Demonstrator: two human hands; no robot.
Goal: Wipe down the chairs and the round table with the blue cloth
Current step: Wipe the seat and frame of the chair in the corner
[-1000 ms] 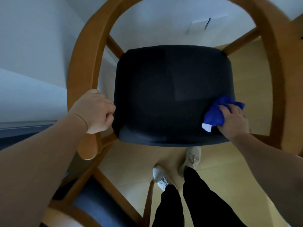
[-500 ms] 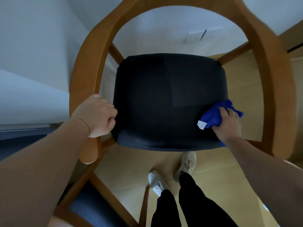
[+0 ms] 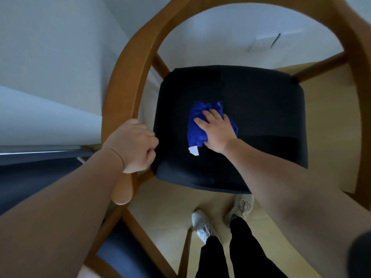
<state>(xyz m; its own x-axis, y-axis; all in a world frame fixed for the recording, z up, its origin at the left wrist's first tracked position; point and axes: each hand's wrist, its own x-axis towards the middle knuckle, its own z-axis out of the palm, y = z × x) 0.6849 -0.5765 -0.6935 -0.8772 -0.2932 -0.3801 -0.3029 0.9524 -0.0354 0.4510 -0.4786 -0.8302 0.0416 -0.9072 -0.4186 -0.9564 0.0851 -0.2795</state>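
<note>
- Head view: you stand over a wooden armchair (image 3: pixel 142 47) with a curved honey-brown frame and a dark navy padded seat (image 3: pixel 261 117), and you look straight down on it.
- Your right hand (image 3: pixel 217 133) lies flat on a crumpled bright blue cloth (image 3: pixel 195 127). The fingers are straight and a little spread, and the palm presses the fabric onto the seat.
- The blue cloth sits left of the seat's middle, bunched under your palm and fingers. It shows past the fingertips and along the thumb side.
- A small white label (image 3: pixel 193 151) sticks out from the cloth's near edge and lies on the upholstery.
- Your left hand (image 3: pixel 136 145) is a closed fist on the chair's left arm rail (image 3: pixel 120 109), with the fingers curled round the wood just beside the seat's left edge.
- The rail's rounded end shows below your left wrist.
- Your pale trainers (image 3: pixel 201 225) and black trousers (image 3: pixel 245 253) stand on the light wooden floor (image 3: pixel 160 207), close to the seat's front edge.
- A second chair (image 3: pixel 118 259), with similar brown wood and a dark blue seat, fills the lower left corner. It is partly hidden by your left forearm.
- A plain white wall (image 3: pixel 50 47) rises behind and to the left of the armchair.
</note>
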